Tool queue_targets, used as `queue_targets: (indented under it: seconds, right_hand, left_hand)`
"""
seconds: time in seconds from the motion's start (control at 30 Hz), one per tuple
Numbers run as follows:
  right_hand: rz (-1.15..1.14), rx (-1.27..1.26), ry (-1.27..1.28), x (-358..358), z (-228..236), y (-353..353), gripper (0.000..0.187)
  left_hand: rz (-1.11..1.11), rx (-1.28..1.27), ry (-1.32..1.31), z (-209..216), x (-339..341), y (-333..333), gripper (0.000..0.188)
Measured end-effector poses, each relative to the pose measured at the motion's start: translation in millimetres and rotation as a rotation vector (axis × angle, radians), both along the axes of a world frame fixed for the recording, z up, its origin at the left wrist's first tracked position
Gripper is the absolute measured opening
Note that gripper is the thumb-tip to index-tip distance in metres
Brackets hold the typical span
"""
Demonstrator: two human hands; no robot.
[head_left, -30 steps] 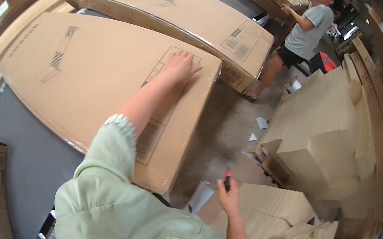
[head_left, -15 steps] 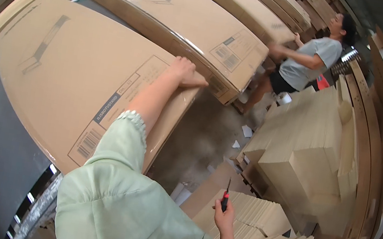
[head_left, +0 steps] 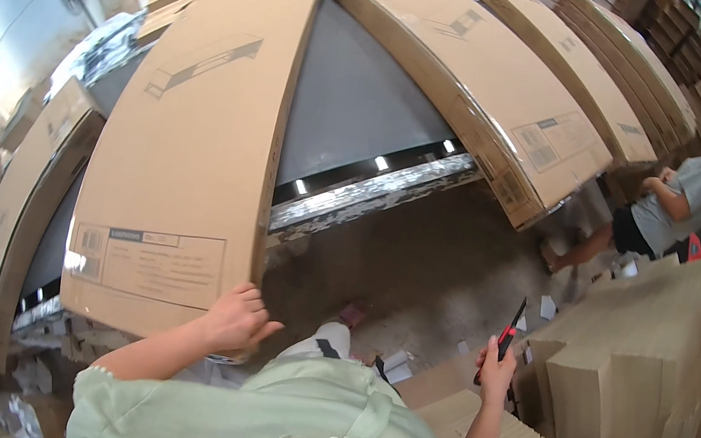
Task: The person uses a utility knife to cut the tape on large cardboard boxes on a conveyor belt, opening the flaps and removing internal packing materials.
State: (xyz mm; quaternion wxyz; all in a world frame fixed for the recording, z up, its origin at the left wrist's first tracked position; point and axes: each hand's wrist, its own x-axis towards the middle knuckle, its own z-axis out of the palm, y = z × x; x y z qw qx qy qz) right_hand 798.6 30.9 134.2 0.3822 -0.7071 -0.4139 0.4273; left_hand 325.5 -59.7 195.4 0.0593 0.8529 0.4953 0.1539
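A long, flat cardboard box (head_left: 186, 156) lies before me on a grey surface, its printed label panel toward me. My left hand (head_left: 238, 320) is at the box's near right corner, its fingers curled over the edge and its thumb sticking out to the right. Part of that grip is hidden behind the hand. On the right, my right hand (head_left: 495, 372) is closed around a red and black utility knife (head_left: 507, 337), its dark blade pointing up and away from me.
More long cartons (head_left: 476, 65) lie to the right, with the grey conveyor (head_left: 351, 100) between. Another carton (head_left: 29, 196) lies left. Stacks of tan cardboard sheets (head_left: 618, 381) stand at my right. A person in a grey shirt (head_left: 684, 198) stands at far right. Paper scraps (head_left: 547, 306) litter the floor.
The near box has swung round and now lies apart from the carton on its right, showing grey surface between. My left hand has come closer to me with its corner; the right still holds the knife.
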Motion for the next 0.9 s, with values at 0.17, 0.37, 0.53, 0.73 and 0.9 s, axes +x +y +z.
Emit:
queue_targets:
  seconds: [0.17,0.37,0.53,0.73,0.9]
  right_hand:
    - [0.241,0.017,0.006,-40.6,20.5,60.3,0.025]
    - [0.596,0.173,-0.206,-98.6,48.5,125.4,0.053]
    - [0.706,0.167,-0.132,-152.8,72.0,198.6,0.059]
    - [0.869,0.596,-0.331,-298.1,103.2,324.9,0.048]
    - [0.908,0.729,-0.396,-434.0,88.9,471.4,0.043]
  left_hand:
    - [0.293,-0.171,-0.031,25.9,-15.7,-21.1,0.04]
    - [0.663,-0.118,-0.688,0.0,-81.5,118.9,0.033]
    - [0.664,0.075,-0.311,-11.0,-177.0,260.5,0.032]
    - [0.951,-0.065,0.052,-25.4,-249.5,359.1,0.074]
    - [0.931,0.009,0.05,-41.7,-258.1,365.2,0.082]
